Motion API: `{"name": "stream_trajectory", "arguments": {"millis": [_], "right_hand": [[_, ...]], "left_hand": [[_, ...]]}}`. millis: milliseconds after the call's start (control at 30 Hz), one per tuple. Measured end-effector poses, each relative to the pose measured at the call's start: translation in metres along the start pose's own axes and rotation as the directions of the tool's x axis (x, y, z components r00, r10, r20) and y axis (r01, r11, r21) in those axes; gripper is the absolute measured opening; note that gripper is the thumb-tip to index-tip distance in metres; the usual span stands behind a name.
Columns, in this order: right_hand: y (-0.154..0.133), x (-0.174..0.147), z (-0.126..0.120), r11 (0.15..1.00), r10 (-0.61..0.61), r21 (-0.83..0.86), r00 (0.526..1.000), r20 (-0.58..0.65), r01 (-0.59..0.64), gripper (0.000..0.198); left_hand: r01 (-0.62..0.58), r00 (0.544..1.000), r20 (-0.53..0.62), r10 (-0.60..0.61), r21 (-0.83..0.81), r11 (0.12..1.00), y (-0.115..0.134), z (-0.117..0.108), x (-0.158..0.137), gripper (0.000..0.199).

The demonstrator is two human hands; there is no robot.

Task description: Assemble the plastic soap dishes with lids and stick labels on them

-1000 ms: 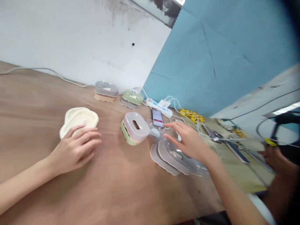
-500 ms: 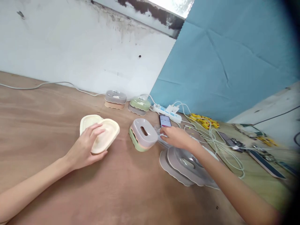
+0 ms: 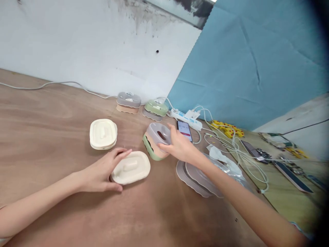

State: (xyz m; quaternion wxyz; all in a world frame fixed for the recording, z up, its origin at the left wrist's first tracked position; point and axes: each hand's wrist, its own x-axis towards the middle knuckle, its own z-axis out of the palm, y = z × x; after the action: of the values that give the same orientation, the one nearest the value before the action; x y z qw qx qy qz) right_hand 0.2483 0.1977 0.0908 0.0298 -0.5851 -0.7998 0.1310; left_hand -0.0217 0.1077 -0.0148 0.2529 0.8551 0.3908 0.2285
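Our left hand (image 3: 102, 171) cups the cream lid (image 3: 131, 167); our right hand (image 3: 177, 147) clamps the stacked soap box (image 3: 157, 140): light, rigid, slippery plastic, best gripped by its rims.

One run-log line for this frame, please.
left hand: grips cream tray | right hand: grips stacked box | second cream tray: apart
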Motion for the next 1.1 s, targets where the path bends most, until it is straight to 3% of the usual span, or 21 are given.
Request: {"name": "stream_trajectory", "arguments": {"millis": [67, 167, 267, 333, 433, 567, 667, 733, 833, 900, 933, 1000, 1100], "right_hand": [[0.002, -0.005, -0.005, 0.992, -0.072, 0.101, 0.994, -0.081, 0.08, 0.086], [-0.003, -0.018, -0.002, 0.901, -0.361, 0.216, 0.926, -0.11, 0.377, 0.096], [-0.014, -0.029, 0.011, 0.754, -0.639, 0.251, 0.766, 0.067, 0.607, 0.099], [-0.02, -0.033, 0.021, 0.724, -0.69, 0.229, 0.684, 0.238, 0.651, 0.097], [-0.027, -0.036, 0.034, 0.73, -0.672, 0.178, 0.645, 0.365, 0.66, 0.093], [-0.034, -0.04, 0.041, 0.744, -0.646, 0.098, 0.674, 0.359, 0.661, 0.093], [-0.041, -0.042, 0.043, 0.782, -0.585, 0.009, 0.73, 0.353, 0.623, 0.091], [-0.045, -0.043, 0.043, 0.816, -0.535, -0.016, 0.766, 0.357, 0.578, 0.09], [-0.049, -0.044, 0.041, 0.815, -0.542, -0.003, 0.762, 0.353, 0.58, 0.087], [-0.047, -0.044, 0.034, 0.793, -0.58, 0.013, 0.749, 0.32, 0.609, 0.082], [-0.045, -0.044, 0.027, 0.792, -0.589, 0.018, 0.757, 0.282, 0.61, 0.076], [-0.036, -0.042, 0.01, 0.83, -0.551, -0.007, 0.821, 0.151, 0.558, 0.056], [-0.011, -0.032, -0.02, 0.932, -0.344, -0.168, 0.931, -0.124, 0.322, 0.027]], "left_hand": [[0.063, 0.996, -0.057, -0.068, -0.086, 0.994, -0.008, -0.001, 0.001, 0.099], [0.089, 0.992, -0.066, -0.11, -0.262, 0.961, -0.011, -0.003, 0.003, 0.1], [0.069, 0.997, 0.013, -0.07, -0.418, 0.906, -0.008, -0.005, 0.003, 0.11], [0.071, 0.997, 0.068, -0.045, -0.431, 0.899, -0.005, -0.006, 0.002, 0.118], [0.037, 0.994, 0.11, 0.0, -0.332, 0.943, -0.005, -0.007, 0.001, 0.127], [-0.026, 0.993, 0.098, 0.061, -0.327, 0.945, -0.007, -0.009, 0.0, 0.126], [-0.001, 0.994, 0.098, 0.043, -0.395, 0.919, -0.005, -0.01, 0.001, 0.121], [0.045, 0.995, 0.1, -0.007, -0.391, 0.919, -0.003, -0.011, 0.002, 0.107], [0.108, 0.992, 0.099, -0.081, -0.309, 0.945, -0.002, -0.014, 0.003, 0.088], [0.092, 0.993, 0.098, -0.068, -0.257, 0.962, -0.003, -0.017, 0.004, 0.085], [0.072, 0.994, 0.099, -0.05, -0.234, 0.97, -0.004, -0.018, 0.004, 0.084], [0.038, 0.995, 0.1, -0.021, -0.18, 0.983, -0.005, -0.019, 0.004, 0.081], [-0.004, 0.997, 0.075, 0.008, -0.051, 0.999, -0.004, -0.015, 0.002, 0.078]]}}
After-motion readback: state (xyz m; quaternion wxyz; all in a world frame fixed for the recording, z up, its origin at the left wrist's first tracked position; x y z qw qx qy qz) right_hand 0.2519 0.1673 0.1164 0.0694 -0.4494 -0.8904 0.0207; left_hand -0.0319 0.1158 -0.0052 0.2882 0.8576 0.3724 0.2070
